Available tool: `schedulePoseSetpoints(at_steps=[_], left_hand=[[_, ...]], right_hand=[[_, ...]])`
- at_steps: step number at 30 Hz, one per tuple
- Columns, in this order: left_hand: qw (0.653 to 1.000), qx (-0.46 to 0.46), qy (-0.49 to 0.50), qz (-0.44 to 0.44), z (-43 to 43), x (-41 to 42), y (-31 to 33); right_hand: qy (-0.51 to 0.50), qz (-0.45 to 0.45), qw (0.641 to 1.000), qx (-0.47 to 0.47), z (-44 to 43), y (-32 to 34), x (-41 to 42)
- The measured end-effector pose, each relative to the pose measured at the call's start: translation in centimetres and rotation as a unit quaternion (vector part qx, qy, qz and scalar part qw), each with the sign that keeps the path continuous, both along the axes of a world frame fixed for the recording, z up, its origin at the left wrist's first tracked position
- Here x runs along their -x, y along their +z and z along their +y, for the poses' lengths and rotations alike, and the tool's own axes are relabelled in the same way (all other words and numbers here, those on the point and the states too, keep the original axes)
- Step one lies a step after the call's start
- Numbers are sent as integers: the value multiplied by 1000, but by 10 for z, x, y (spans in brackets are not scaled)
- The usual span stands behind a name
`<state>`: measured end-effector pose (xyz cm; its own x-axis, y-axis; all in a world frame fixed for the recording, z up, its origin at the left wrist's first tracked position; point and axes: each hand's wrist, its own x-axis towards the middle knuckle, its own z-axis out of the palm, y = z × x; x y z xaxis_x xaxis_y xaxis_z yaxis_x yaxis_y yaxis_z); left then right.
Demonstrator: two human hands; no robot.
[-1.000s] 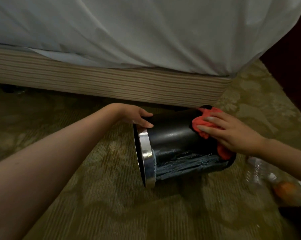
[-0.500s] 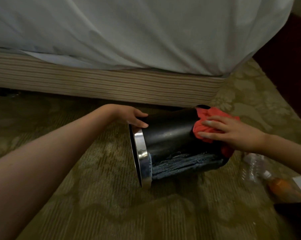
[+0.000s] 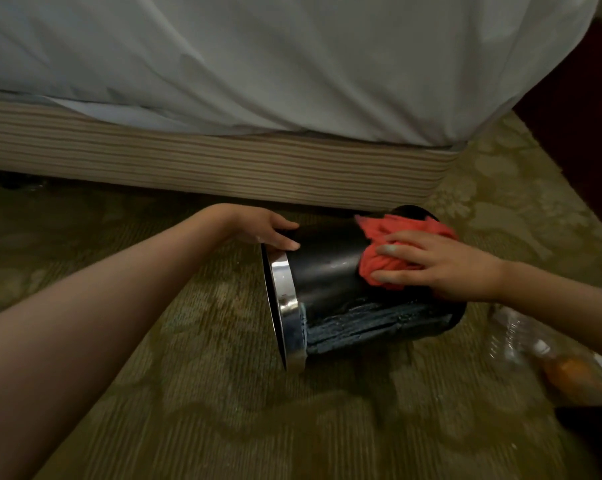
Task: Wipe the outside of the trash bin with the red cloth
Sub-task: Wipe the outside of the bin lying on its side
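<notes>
The left hand (image 3: 270, 228) grips the trash bin (image 3: 327, 271) at its mouth end. Its fingers lie over the top of the wall, right behind the chrome rim (image 3: 285, 303), and the thumb sits on the near side, which looks like a steadying hold. The bin lies on its side on the carpet (image 3: 188, 393) between the two hands, with its mouth toward the left hand and its base toward the right.

Between the hands the black upper wall is glossy and bare. Below it, the side facing the camera has a rough, streaky grey-blue band running from the rim to the base, well below the cloth.

The red cloth (image 3: 379, 268) is bunched on the upper wall near the base end, and a fold of it is draped over the far top edge. The right hand (image 3: 444, 265) lies flat on it with fingers spread and nearly straight, pressing it against the bin rather than clutching it.

Wiping looks to be under way but well short of done. The cloth covers only the base end of the upper side. The stretch toward the left hand, the chrome rim, the streaked band and the part resting on the carpet would each need a pass, and the bin probably has to be rolled to reach that last part. Whether the glossy patch is already clean cannot be told.

Beyond the right hand a plastic bottle (image 3: 566, 372) lies on the carpet.
</notes>
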<state>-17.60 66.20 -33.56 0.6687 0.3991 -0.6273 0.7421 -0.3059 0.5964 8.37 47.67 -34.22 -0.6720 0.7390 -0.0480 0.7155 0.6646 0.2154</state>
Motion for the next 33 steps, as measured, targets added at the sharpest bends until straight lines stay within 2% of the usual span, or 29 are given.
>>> schedulePoseSetpoints(at_steps=[4,8,11,14,19,22,25,28,33], left_hand=[[1000,-25,-12,14,-1,-1,2],[999,-42,-20,16,-3,-3,1],[999,-40,-13,3,-3,-2,0],[1000,-23,-1,-7,-3,-1,-2],[1000,-27,-8,8,1,-1,-2],[999,-43,-22,24,1,-2,-1],[998,-58,-27,28,0,-3,-1],[999,-39,-13,7,-2,-3,-3],[1000,-20,0,5,1,-3,-5]], right_hand=[[-52,-28,998,-20,-10,5,4],[-6,3,999,-46,11,-6,68],[17,23,999,-24,22,-10,90],[24,8,1000,-16,13,-4,52],[-31,-47,998,-19,-13,13,-23],[-34,-56,997,-30,-8,13,-1],[10,-20,999,-49,7,-2,56],[43,5,999,-22,15,-15,91],[42,-16,999,-20,-11,-11,15]])
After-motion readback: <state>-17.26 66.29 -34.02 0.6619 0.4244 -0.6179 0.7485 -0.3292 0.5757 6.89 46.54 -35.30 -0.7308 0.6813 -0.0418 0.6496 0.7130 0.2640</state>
